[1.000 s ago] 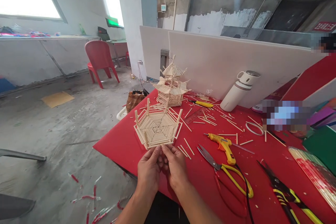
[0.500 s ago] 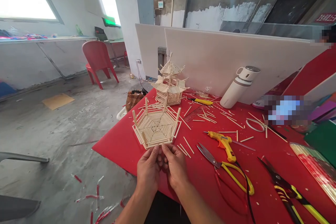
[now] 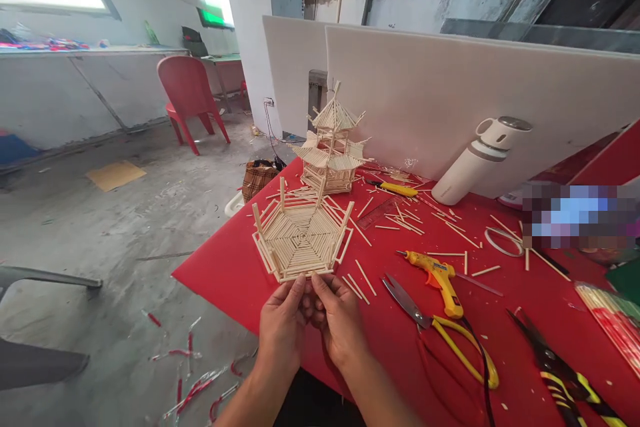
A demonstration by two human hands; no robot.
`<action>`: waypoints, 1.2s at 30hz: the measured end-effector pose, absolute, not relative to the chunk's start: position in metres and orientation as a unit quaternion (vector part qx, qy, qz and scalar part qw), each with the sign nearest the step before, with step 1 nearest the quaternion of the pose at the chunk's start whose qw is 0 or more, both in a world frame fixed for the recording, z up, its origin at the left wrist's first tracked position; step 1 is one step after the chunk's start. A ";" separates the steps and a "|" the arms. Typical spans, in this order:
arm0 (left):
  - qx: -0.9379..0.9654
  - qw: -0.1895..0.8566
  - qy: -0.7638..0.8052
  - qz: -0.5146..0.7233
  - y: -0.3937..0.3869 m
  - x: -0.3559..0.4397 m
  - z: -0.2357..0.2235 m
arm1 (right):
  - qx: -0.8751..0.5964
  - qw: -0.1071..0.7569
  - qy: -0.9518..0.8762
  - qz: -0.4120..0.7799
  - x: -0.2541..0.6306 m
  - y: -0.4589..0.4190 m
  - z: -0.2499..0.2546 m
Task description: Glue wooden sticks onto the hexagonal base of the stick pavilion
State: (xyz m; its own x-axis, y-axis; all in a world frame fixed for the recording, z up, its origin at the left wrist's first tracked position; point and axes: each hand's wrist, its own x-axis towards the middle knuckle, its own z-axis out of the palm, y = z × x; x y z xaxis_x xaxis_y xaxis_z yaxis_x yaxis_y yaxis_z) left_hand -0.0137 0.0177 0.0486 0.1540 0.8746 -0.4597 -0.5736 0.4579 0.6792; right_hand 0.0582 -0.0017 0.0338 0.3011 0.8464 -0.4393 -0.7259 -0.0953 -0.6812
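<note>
A hexagonal base made of thin wooden sticks (image 3: 302, 237) lies near the table's left corner, with short upright posts at its corners. At its near edge, my left hand (image 3: 284, 310) is closed, thumb and fingers pinching the rim. Right beside it my right hand (image 3: 336, 310) pinches the same rim, thumb tips almost meeting. The fingertips hide whether a separate short stick is between them. Behind the base stands a tiered stick pagoda (image 3: 333, 147) with flared roofs. Loose sticks (image 3: 356, 287) lie just right of the base.
To the right lie a yellow glue gun (image 3: 437, 280), yellow-handled scissors (image 3: 413, 303) and dark pliers-like cutters (image 3: 547, 360). A yellow utility knife (image 3: 397, 189), a leaning white bottle (image 3: 473, 167) and a pack of sticks (image 3: 613, 323) are farther out. White boards (image 3: 425, 93) rise behind the table.
The view has shifted slightly, so most of the table's things appear farther right. Both hands keep their pinch at the base's near edge, with little visible movement.
</note>
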 end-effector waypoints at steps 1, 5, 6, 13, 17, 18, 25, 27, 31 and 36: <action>0.175 0.739 0.428 0.490 0.018 -0.014 0.049 | -0.449 0.667 -0.069 0.591 0.059 -0.002 0.034; 0.179 0.745 0.424 0.484 0.018 -0.015 0.047 | -0.440 0.656 -0.082 0.608 0.061 -0.002 0.034; 0.180 0.745 0.424 0.482 0.018 -0.015 0.047 | -0.437 0.654 -0.082 0.612 0.062 -0.002 0.034; 0.182 0.749 0.427 0.473 0.019 -0.016 0.045 | -0.438 0.650 -0.070 0.616 0.063 -0.001 0.033; 0.171 0.751 0.433 0.469 0.021 -0.014 0.048 | -0.440 0.649 -0.062 0.618 0.062 -0.002 0.034; 0.171 0.751 0.435 0.466 0.021 -0.014 0.048 | -0.441 0.648 -0.061 0.618 0.062 -0.002 0.034; 0.168 0.757 0.432 0.460 0.019 -0.015 0.048 | -0.452 0.644 -0.066 0.614 0.062 -0.002 0.034; 0.168 0.757 0.431 0.461 0.019 -0.015 0.048 | -0.450 0.643 -0.066 0.616 0.062 -0.002 0.033; 0.171 0.758 0.427 0.463 0.019 -0.015 0.048 | -0.447 0.644 -0.067 0.617 0.063 -0.002 0.032; 0.171 0.754 0.433 0.464 0.020 -0.015 0.048 | -0.445 0.644 -0.068 0.618 0.063 -0.003 0.034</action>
State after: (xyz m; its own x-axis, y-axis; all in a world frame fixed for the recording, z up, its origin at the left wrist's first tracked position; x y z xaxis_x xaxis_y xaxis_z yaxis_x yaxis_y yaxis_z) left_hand -0.0147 0.0204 0.0481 0.1942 0.8477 -0.4937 -0.5518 0.5105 0.6595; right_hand 0.0626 -0.0027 0.0344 0.2272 0.8569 -0.4627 -0.7356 -0.1603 -0.6582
